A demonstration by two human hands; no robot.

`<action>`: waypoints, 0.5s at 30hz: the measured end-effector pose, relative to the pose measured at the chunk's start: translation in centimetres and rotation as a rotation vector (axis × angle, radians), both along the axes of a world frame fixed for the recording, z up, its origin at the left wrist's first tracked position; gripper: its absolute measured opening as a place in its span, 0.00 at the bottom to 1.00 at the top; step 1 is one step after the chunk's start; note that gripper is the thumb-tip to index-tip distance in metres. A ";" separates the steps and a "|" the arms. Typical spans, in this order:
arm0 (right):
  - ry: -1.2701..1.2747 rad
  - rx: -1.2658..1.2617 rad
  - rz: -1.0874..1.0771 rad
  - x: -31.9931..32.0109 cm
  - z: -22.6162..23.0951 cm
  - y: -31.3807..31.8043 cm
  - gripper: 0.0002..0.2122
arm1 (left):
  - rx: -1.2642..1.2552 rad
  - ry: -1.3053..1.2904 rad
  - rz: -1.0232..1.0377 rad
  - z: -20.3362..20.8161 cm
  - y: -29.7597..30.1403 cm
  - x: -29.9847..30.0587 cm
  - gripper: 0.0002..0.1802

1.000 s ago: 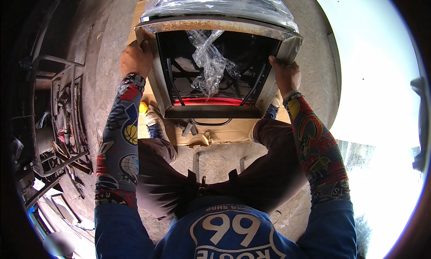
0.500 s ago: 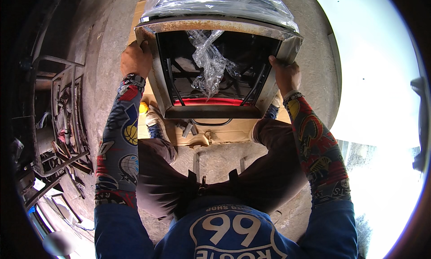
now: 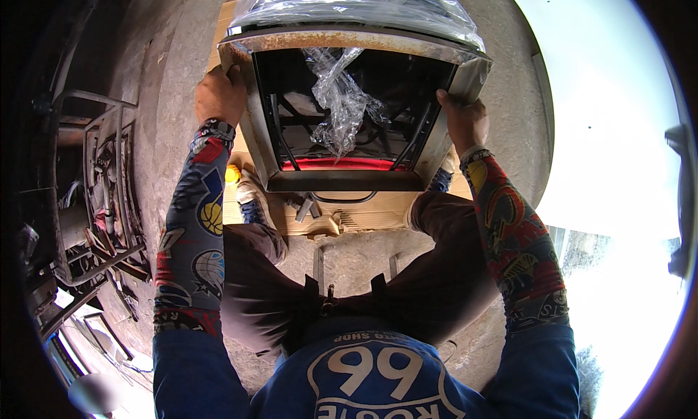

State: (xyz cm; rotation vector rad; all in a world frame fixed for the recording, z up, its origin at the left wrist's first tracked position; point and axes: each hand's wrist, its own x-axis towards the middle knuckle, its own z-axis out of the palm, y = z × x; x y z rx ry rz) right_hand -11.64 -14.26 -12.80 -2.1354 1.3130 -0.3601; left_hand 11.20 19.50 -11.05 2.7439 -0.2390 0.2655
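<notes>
A rectangular metal frame (image 3: 349, 39) with rust along its far bar is held between my two hands. My left hand (image 3: 221, 97) grips its left side near the far corner, thumb on top. My right hand (image 3: 465, 119) is closed round its right side. Through the frame's opening show a glossy black surface, dark bars, a red strip (image 3: 345, 164) and a crumpled piece of clear plastic film (image 3: 342, 110). Behind the frame lies something wrapped in clear plastic (image 3: 356, 5); what it is cannot be made out.
Flattened cardboard (image 3: 291, 223) lies on the concrete floor beneath my feet. On it are a dark metal piece (image 3: 307, 209) and a small yellow object (image 3: 232, 173). Metal racks with scrap (image 3: 109, 186) stand at the left. A large white surface (image 3: 603, 106) fills the right.
</notes>
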 end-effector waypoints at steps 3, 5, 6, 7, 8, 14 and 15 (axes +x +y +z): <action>-0.011 -0.017 0.019 0.0 -0.1 -0.1 0.30 | -0.010 -0.004 -0.008 0.0 0.0 0.0 0.23; -0.011 -0.026 0.026 0.0 -0.2 -0.2 0.30 | -0.011 -0.003 -0.014 0.1 0.0 0.0 0.23; -0.006 -0.024 0.023 0.0 -0.3 -0.2 0.30 | -0.008 -0.002 -0.014 0.1 0.0 0.0 0.23; -0.001 -0.023 0.021 -0.1 -0.3 -0.2 0.31 | 0.003 -0.006 -0.015 0.1 0.1 0.0 0.23; -0.008 -0.029 0.021 -0.1 -0.3 -0.2 0.31 | -0.005 -0.003 -0.013 0.0 0.1 0.0 0.23; -0.054 -0.041 0.052 -0.2 -0.5 -0.3 0.30 | -0.010 -0.001 -0.012 0.0 0.1 0.1 0.23; -0.048 -0.047 0.059 -0.2 -0.5 -0.4 0.30 | -0.011 -0.007 -0.015 0.0 0.1 0.0 0.23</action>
